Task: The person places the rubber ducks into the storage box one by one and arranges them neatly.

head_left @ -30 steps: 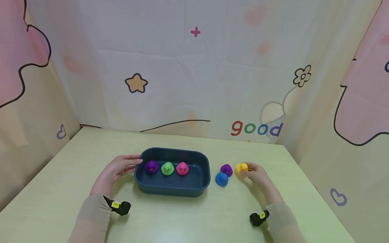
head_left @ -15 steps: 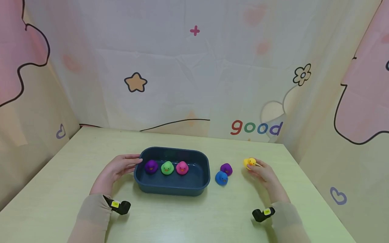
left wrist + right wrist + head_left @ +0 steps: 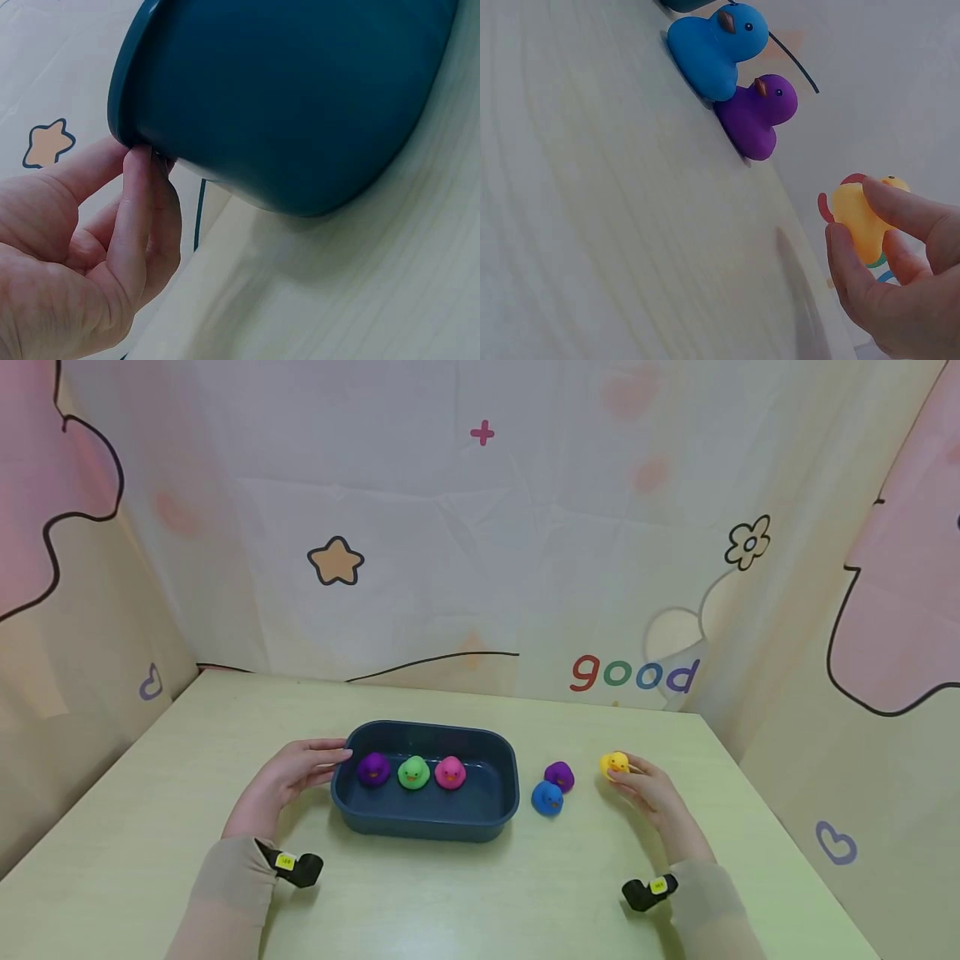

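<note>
Right hand [image 3: 651, 785] pinches the yellow duck [image 3: 614, 764] off the bench [image 3: 465, 885], toward its right edge. Left hand [image 3: 288, 774], fingers relaxed, touches the tub [image 3: 424, 822] rim.

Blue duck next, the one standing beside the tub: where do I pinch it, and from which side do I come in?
Probably pinch the blue duck across its rounded body, thumb and finger on its two flanks, coming from above and the near-right. It stands upright, and the purple duck sits close behind it while the tub lies to its left, so the far and left sides look crowded.
</note>
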### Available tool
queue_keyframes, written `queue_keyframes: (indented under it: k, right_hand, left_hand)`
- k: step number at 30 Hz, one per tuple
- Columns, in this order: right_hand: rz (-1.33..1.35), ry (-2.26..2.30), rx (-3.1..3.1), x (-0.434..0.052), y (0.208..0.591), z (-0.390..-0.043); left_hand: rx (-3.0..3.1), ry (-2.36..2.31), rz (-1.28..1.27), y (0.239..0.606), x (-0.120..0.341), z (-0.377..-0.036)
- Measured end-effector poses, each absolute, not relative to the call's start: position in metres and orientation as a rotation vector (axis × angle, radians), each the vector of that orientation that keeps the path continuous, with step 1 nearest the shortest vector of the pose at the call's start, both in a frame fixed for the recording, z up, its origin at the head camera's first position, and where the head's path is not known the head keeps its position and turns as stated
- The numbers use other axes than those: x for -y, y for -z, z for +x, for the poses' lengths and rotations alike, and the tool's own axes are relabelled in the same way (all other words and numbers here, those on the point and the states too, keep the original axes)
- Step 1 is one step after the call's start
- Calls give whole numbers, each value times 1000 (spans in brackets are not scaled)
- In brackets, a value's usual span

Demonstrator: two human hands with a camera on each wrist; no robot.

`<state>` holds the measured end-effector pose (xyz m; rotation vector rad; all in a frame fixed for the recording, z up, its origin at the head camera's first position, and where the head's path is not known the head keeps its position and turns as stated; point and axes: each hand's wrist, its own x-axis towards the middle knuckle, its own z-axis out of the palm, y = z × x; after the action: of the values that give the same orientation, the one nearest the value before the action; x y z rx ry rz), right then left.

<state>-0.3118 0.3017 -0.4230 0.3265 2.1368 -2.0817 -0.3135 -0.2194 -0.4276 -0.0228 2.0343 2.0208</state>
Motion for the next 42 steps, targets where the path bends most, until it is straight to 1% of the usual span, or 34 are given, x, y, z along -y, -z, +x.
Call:
queue_keyframes:
  k: [8, 18, 27, 32, 42]
  right_hand:
    - [311, 2043, -2156, -294, 416, -313]
    - [193, 2055, -2165, -269, 395, -321]
    - [121, 2108, -2093, -229, 370, -333]
    - [101, 2104, -2081, -204, 365, -339]
    - [-25, 2071, -2100, -147, 359, -343]
  left_hand:
    - [-2025, -2027, -26, 427, 219, -314]
    - [-2044, -2012, -16, 426, 217, -312]
    - [-2052, -2020, -27, 426, 218, -313]
    - [-2042, -2020, -13, 426, 218, -313]
    - [-2045, -2014, 4, 426, 218, -313]
